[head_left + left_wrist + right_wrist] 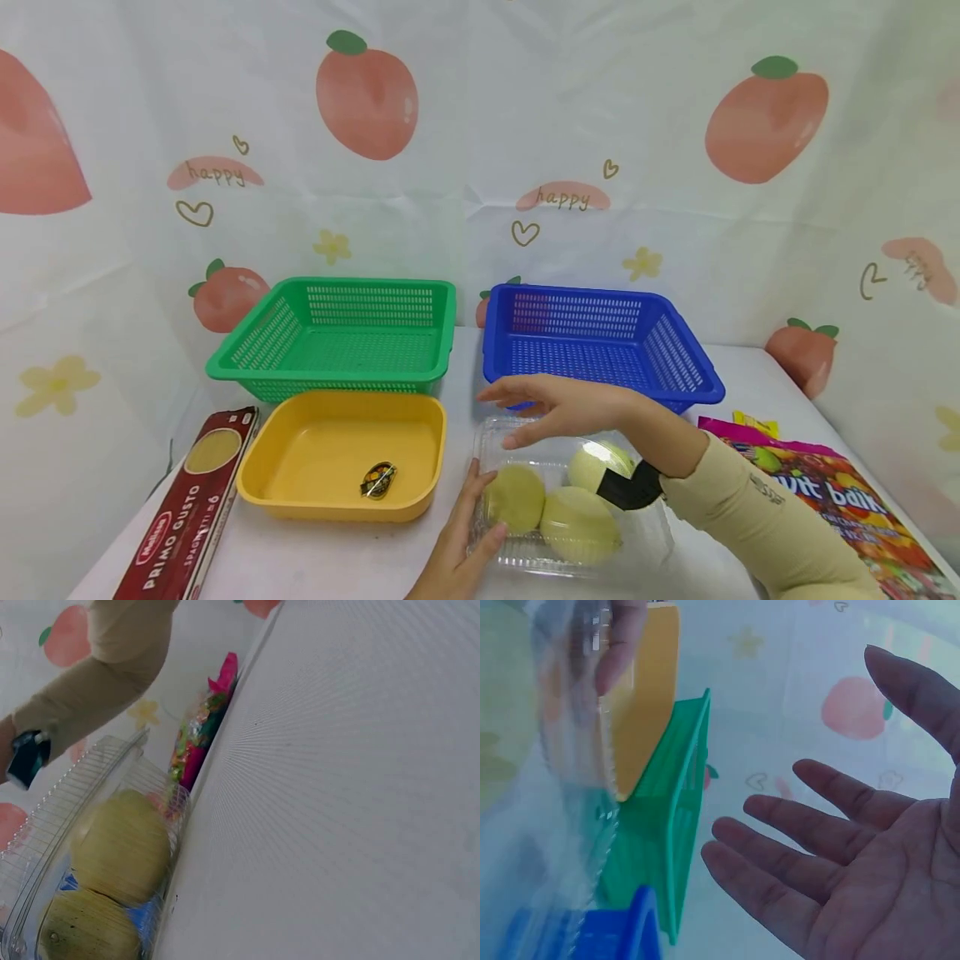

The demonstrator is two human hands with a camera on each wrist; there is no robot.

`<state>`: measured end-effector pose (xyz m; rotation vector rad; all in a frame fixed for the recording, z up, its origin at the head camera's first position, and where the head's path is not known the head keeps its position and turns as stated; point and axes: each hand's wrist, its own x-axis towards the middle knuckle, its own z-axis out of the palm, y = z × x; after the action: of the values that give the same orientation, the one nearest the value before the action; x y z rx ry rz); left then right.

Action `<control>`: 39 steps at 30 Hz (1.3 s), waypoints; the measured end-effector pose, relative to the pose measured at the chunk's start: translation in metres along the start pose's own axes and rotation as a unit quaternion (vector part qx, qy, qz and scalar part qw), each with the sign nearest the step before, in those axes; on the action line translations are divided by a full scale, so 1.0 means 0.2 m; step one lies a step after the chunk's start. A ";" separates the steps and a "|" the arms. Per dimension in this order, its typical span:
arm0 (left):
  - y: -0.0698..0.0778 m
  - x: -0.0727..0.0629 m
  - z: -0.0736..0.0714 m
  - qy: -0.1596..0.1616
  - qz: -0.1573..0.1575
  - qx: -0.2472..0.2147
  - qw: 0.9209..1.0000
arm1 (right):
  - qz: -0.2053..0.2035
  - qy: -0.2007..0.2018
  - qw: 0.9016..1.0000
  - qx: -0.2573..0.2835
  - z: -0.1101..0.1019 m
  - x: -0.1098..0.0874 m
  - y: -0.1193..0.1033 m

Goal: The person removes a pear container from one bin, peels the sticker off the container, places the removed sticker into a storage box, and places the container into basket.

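A clear plastic container (645, 533) holds three round pale yellow-green fruits (577, 523), which show through its walls. My left hand (459, 533) touches the container's left side, thumb and fingers spread at the near-left edge; in the right wrist view its fingers (622, 645) show beside the plastic. Over the far part of the container hovers my right hand (551, 407), palm down with nothing in it. The right wrist view shows its fingers (780, 877) spread and nearly straight. The left wrist view has the fruits (124, 847) close up but not the left hand.
Behind the container stands a blue basket (693, 387); a green basket (330, 377) is at back left. A yellow bin (300, 492) holds a small dark oval item (377, 481). A spaghetti pack (183, 517) lies far left, a colourful candy bag (847, 500) far right.
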<state>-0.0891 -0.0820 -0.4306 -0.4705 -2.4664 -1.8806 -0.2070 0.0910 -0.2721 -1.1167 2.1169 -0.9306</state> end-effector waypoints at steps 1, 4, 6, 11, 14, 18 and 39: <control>0.00 0.00 0.00 0.000 0.000 0.001 1.000 | 0.001 0.007 1.000 0.003 0.00 -0.03 0.02; 0.00 0.00 0.00 0.003 0.002 0.000 1.000 | 0.006 0.027 1.000 0.005 0.02 -0.13 0.06; -0.01 0.00 0.00 0.007 0.005 0.000 1.000 | 0.008 0.038 0.999 0.000 0.03 -0.18 0.08; -0.01 0.00 0.01 0.011 0.011 -0.003 1.000 | -0.008 0.060 0.998 -0.007 0.06 -0.30 0.13; -0.01 0.00 0.01 0.010 0.011 -0.004 1.000 | -0.014 0.080 0.997 -0.005 0.09 -0.38 0.15; -0.01 0.00 0.01 0.009 0.008 -0.004 1.000 | -0.018 0.119 0.993 -0.017 0.14 -0.47 0.19; 0.00 0.00 0.00 0.000 -0.004 -0.008 1.000 | 0.086 0.315 0.943 -0.069 0.45 -0.69 0.46</control>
<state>-0.0889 -0.0828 -0.4304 -0.4618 -2.4585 -1.9055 -0.1150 0.2187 -0.3772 -0.7314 2.7761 -1.1800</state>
